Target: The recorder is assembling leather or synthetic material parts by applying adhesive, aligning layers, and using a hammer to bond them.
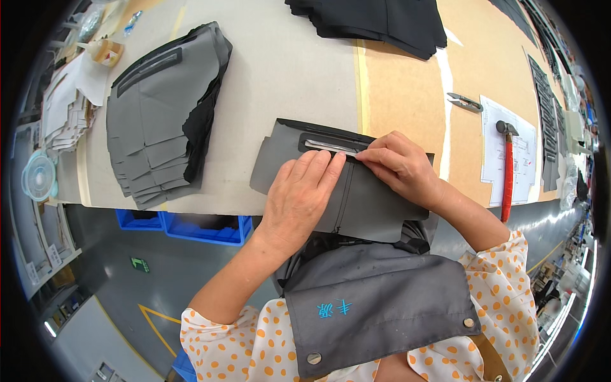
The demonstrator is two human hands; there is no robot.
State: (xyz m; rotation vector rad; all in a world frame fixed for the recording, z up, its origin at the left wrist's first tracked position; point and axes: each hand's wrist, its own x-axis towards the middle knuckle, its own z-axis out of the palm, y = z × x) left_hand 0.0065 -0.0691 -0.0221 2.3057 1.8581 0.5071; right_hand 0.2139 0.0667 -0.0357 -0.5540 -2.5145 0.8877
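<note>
Pressing flat grey fabric pocket panel (356,197) on pale surface (286,70), left hand (299,194) fingers spread open, right hand (398,162) fingers pinching welt edge; likely calling for smoothing along opening.

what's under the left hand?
The left hand lies flat on a grey fabric piece at the table edge, fingertips near its pocket slit. The right hand pinches beside it. Fabric directly beneath the palm is covered.
</note>
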